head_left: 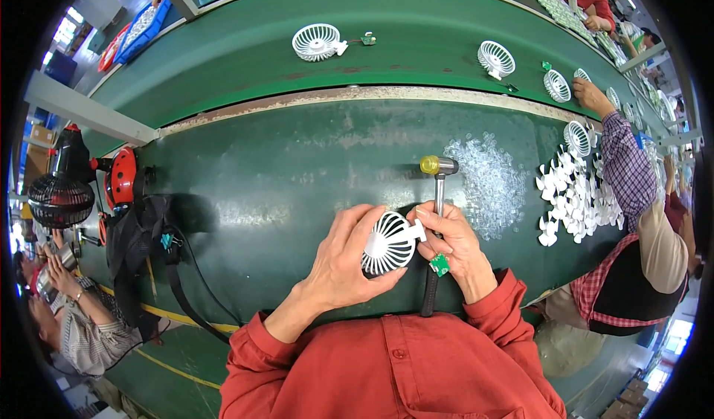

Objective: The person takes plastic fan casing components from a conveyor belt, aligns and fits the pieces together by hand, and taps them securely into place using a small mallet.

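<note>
My left hand (338, 259) is wrapped round a white fan head (388, 245) with a ribbed cage, held in front of my body. The fingers of my right hand (460, 246) are closed at the short neck on the fan head's right side. A small green circuit board (439, 265) hangs just below those fingers. Behind my right hand runs a hammer (439, 188) with a yellow-tipped head, metal shaft and black handle. Whether my right hand touches it I cannot tell.
Clear small plastic pieces (487, 185) lie right of the hammer, with white propeller-like parts (576, 196) beyond. Along the far green belt (245, 55) sit several fan heads (317, 42). At right, a co-worker's hand (593, 95) reaches over. A black fan (61, 196) stands at left.
</note>
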Demonstrator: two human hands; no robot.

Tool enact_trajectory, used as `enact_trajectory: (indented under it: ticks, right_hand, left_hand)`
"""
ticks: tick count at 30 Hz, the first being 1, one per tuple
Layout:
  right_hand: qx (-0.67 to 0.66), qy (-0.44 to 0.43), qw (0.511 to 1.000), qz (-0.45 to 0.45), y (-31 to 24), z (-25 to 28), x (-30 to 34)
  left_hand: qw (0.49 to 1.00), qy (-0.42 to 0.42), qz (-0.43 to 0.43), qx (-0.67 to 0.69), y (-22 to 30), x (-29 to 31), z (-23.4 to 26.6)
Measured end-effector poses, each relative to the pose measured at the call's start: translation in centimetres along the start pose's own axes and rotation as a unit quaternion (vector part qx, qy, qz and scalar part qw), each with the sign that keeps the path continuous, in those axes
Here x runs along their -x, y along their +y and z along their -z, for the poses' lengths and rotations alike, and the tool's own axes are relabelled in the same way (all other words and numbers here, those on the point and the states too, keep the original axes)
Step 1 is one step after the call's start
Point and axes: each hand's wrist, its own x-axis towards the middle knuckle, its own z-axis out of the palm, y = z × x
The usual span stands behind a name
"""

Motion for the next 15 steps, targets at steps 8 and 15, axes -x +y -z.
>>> enact_trajectory:
  ticks: [8, 15]
  right_hand:
    - [-0.01, -0.015, 1.0, -0.008, 0.33, 0.39, -0.31]
    - [-0.002, -0.021, 1.0, -0.001, 0.15, 0.33, -0.32]
  left_hand:
    - [1.0, -0.002, -0.012, -0.003, -0.25, 0.01, -0.02]
    - [1.0, -0.001, -0.004, 0.012, -0.06, 0.02, 0.1]
